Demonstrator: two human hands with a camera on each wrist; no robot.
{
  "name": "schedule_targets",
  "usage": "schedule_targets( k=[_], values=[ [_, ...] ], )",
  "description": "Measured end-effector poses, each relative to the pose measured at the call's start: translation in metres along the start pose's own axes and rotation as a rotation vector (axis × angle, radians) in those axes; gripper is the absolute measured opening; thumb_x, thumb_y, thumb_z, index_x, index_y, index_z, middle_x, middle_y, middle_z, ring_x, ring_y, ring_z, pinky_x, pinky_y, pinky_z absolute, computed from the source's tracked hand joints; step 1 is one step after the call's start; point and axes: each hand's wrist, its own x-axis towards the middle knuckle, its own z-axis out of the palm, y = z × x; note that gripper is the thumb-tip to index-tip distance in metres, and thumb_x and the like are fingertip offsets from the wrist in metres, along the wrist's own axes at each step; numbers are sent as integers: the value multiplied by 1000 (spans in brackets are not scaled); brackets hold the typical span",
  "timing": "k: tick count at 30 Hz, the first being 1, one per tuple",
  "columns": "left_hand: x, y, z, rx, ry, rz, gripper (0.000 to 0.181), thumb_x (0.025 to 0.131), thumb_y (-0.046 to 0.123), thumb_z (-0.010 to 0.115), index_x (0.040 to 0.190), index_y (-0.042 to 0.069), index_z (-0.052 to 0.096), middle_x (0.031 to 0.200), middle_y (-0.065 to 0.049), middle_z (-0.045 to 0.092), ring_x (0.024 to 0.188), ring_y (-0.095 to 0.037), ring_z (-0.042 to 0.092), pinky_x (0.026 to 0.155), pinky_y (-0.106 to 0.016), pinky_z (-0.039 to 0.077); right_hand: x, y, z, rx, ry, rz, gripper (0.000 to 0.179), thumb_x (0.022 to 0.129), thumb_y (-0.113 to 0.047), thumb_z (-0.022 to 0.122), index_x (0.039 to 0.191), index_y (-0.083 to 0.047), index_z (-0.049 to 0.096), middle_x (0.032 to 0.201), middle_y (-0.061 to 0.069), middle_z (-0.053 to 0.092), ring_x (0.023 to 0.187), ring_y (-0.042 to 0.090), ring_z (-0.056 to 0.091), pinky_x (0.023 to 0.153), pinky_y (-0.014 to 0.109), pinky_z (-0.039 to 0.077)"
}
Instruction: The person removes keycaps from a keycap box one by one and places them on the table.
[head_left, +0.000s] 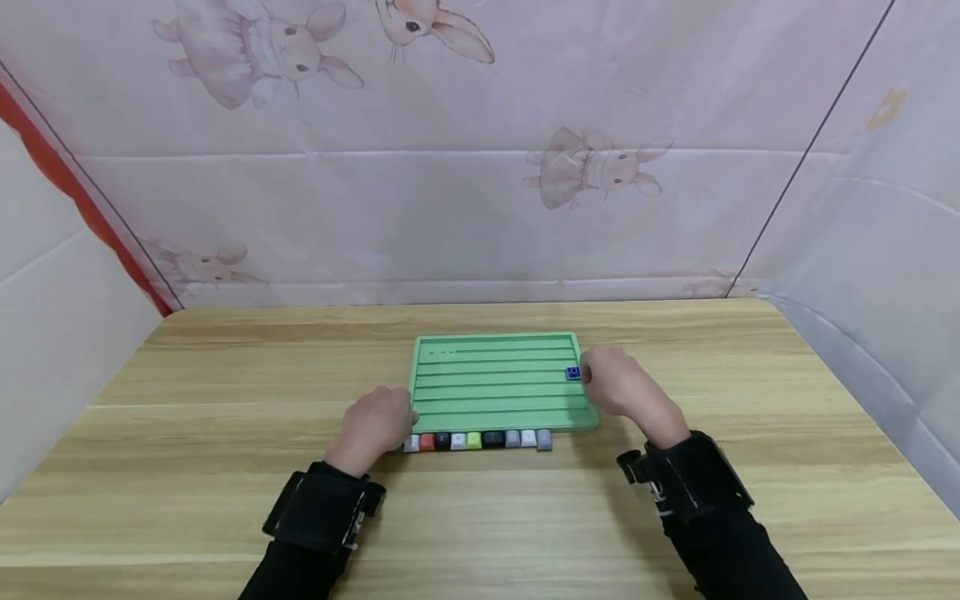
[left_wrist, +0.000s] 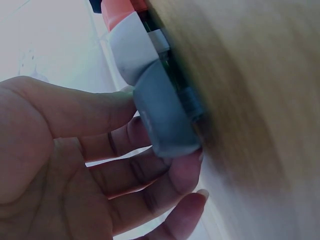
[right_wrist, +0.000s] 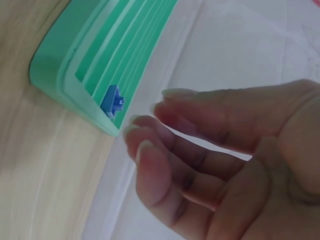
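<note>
In the head view my left hand is at the near left corner of a green slotted tray. Its thumb and fingers pinch a dark grey keycap at the left end of a keycap row, with a white keycap right beside it. A small block shows under each of these caps. My right hand hovers by the tray's right edge, fingers loosely bent and holding nothing. Close to its fingertips, a blue key switch stands in a tray slot at the right end.
Along the tray's near edge runs the row of keycaps, including red, black and yellow-green ones. All this sits on a wooden table. Behind hangs a pale curtain printed with rabbits.
</note>
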Motion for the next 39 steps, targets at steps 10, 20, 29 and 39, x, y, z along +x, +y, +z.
schedule_targets(
  k=[10,20,29,39],
  values=[
    [0,1,-2,-5,-25,-24,20,89,17,54,74,3,56,60,-8,48,52,-19,45,43,-27,35,20,11,-4,20,1,-10,13,75,8,48,78,2,59,76,12,56,66,22,49,56,32,44],
    [0,1,-2,-14,-24,-28,20,88,16,55,73,3,56,60,-8,48,52,-19,45,43,-27,35,34,12,-3,24,-41,51,23,77,6,54,100,7,59,104,24,59,87,29,53,73,41,50],
    [-1,2,-3,-17,-21,-29,19,88,16,55,74,3,56,61,-8,49,53,-20,45,44,-27,36,40,12,6,-15,-39,7,25,78,8,54,102,9,59,108,26,59,88,28,53,79,41,49],
    [1,1,0,-15,-18,-39,21,89,17,55,72,3,55,59,-7,48,51,-19,45,42,-27,34,41,16,13,-29,-31,-9,17,70,15,52,80,5,62,81,15,59,67,22,49,58,30,45]
  ],
)
